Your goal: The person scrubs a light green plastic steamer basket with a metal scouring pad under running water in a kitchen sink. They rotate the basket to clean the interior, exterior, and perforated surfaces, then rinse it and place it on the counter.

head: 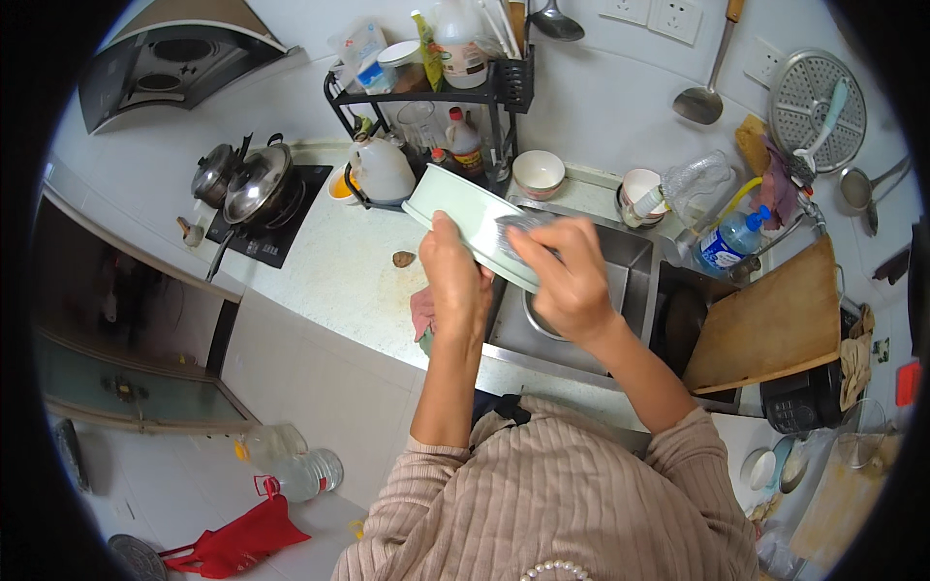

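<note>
My left hand (454,272) grips a pale green rectangular container or tray (461,203) by its near long side, holding it tilted above the counter and the sink's left edge. A grey scouring pad (512,231), probably steel wool, is pinched in my right hand (570,279) and pressed against the tray's pale surface. The pad and the right fingers are blurred. Below my right hand, the stainless steel sink (632,250) holds a round metal bowl (536,316), partly hidden by that hand.
A black rack (429,94) with bottles stands behind the tray. White bowls (538,174) sit behind the sink. At right are a blue soap bottle (726,243) and a wooden cutting board (770,316). A lidded wok (258,185) rests on the cooktop at left. A pink cloth (422,312) lies on the counter edge.
</note>
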Action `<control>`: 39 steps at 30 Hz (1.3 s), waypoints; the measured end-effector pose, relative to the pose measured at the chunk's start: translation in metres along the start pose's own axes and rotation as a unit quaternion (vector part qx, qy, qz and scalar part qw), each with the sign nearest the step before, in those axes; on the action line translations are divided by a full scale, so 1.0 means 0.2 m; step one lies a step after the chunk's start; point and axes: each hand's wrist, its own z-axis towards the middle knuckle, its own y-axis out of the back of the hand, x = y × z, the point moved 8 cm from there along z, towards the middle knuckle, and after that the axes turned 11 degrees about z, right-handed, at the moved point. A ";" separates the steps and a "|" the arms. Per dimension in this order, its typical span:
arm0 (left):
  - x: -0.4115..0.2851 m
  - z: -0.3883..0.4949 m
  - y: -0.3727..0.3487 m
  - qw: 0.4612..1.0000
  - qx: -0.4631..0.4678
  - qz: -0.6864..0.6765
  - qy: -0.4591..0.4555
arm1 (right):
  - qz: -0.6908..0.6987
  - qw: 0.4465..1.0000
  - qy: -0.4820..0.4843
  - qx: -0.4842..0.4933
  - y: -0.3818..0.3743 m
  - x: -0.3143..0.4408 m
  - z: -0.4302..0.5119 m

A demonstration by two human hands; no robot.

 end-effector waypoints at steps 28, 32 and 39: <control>0.05 0.28 0.23 0.986 0.080 -0.128 0.077 | 0.097 0.977 -0.176 -0.077 0.20 -0.19 -0.21; 0.17 0.41 0.28 0.962 0.112 -0.209 0.135 | 0.276 0.918 -0.256 -0.121 0.23 -0.33 -0.20; 0.12 0.27 0.09 0.975 -0.034 -0.173 0.137 | 0.224 0.913 -0.320 -0.115 0.00 -0.26 -0.29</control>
